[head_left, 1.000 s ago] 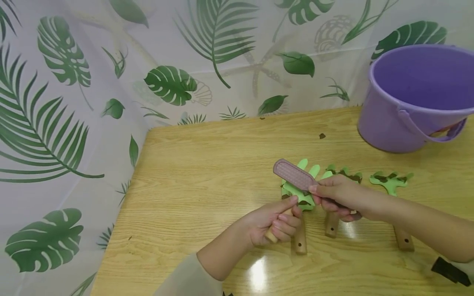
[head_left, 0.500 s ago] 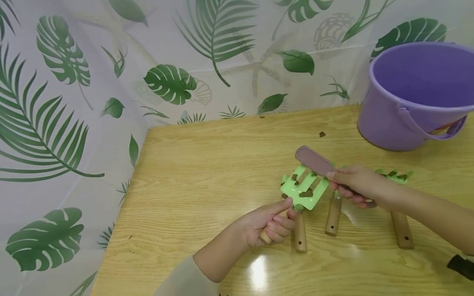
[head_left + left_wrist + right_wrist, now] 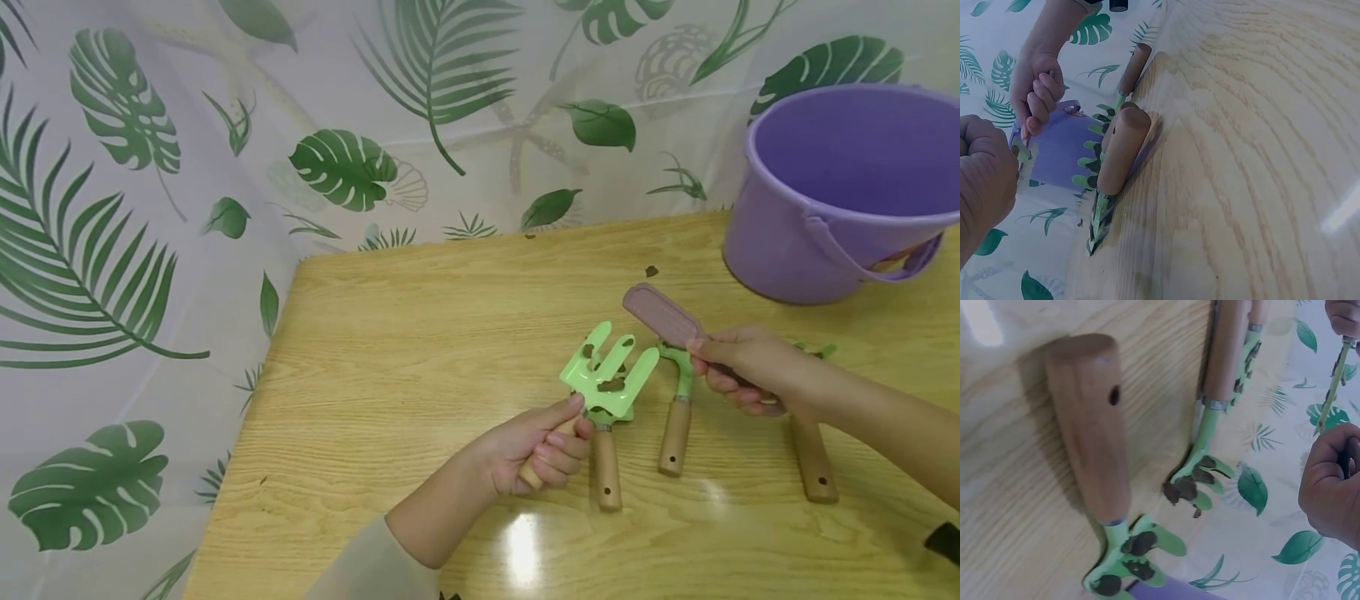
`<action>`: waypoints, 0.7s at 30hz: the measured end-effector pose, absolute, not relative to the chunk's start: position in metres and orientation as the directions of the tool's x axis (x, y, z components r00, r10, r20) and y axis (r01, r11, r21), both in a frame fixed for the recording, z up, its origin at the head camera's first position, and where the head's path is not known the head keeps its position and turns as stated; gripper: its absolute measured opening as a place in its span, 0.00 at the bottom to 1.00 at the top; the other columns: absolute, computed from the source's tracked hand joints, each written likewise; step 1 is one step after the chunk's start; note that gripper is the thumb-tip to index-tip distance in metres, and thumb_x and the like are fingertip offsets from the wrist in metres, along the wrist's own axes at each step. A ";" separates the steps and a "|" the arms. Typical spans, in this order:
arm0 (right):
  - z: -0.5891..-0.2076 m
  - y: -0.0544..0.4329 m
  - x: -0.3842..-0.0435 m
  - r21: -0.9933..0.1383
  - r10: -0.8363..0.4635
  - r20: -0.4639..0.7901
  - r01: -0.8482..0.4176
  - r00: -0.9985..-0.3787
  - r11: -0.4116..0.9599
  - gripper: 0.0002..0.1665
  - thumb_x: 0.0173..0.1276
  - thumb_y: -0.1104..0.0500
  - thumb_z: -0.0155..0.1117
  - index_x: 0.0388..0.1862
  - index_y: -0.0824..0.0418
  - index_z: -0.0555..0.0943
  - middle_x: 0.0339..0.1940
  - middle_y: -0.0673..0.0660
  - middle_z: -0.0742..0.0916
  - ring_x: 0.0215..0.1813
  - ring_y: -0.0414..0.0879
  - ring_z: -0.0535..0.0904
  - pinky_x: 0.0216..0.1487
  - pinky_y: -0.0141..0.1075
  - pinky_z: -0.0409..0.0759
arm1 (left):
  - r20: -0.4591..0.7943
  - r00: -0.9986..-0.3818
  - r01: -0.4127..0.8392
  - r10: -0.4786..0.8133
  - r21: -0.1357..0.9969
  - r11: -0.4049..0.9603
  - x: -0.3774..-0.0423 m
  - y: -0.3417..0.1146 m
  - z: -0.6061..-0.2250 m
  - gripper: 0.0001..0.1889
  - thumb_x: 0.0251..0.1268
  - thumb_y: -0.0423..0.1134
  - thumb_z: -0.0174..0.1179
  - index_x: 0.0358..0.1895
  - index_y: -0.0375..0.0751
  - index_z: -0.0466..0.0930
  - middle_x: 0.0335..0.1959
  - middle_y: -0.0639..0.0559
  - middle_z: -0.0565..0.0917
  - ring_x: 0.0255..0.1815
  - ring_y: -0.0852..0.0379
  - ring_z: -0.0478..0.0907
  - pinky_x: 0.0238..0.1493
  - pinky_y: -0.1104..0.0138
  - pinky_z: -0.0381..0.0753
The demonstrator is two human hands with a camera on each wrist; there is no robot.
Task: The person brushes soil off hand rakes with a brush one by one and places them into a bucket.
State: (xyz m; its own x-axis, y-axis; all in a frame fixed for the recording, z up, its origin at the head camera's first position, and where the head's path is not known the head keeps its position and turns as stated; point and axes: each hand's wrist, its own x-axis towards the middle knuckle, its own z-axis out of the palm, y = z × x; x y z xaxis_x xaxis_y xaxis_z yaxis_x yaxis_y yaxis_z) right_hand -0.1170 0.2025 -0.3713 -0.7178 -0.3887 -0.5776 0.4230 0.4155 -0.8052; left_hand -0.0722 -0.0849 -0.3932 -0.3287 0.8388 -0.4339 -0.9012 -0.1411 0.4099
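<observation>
My left hand (image 3: 543,450) grips the wooden handle of a green three-pronged garden fork (image 3: 617,400) spotted with brown clumps. The right hand (image 3: 753,371) holds a mauve tool (image 3: 660,313) with a flat oblong head, pointing up and left beyond the prongs, apart from them. Under the fork lies another green tool, its wooden handle (image 3: 607,471) showing. Beside it rests a small green rake (image 3: 675,433), its head partly hidden by the mauve tool. A further rake (image 3: 1091,437) lies beneath my right forearm, brown lumps on its tines in the right wrist view.
A purple bucket (image 3: 776,242) with its handle hanging down stands at the back right of the wooden table (image 3: 390,350). A small brown crumb (image 3: 652,271) lies left of the bucket. Leaf-patterned cloth (image 3: 352,171) hangs behind and along the left side.
My right hand has drawn the mauve tool right and up, away from the fork's prongs. The left hand has shifted slightly left with the fork, whose prongs and brown clumps now show more fully.
</observation>
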 end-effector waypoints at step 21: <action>-0.355 0.175 -0.083 -0.837 -0.747 -0.469 0.508 -0.471 0.205 0.21 0.78 0.51 0.42 0.26 0.59 0.70 0.13 0.45 0.67 0.10 0.35 0.55 0.08 0.34 0.44 | -0.407 -0.365 -0.879 0.837 0.448 -0.165 -0.074 -0.084 -0.392 0.22 0.77 0.53 0.34 0.26 0.47 0.67 0.11 0.64 0.63 0.07 0.74 0.60 0.06 0.85 0.53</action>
State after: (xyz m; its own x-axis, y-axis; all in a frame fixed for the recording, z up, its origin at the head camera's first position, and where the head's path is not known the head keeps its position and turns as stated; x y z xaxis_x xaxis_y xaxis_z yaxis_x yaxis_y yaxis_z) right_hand -0.0833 0.1752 -0.3553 -0.4711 -0.7469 -0.4693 0.5079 0.2054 -0.8366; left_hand -0.0743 -0.0841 -0.3924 -0.3646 0.8375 -0.4071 -0.8787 -0.1647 0.4481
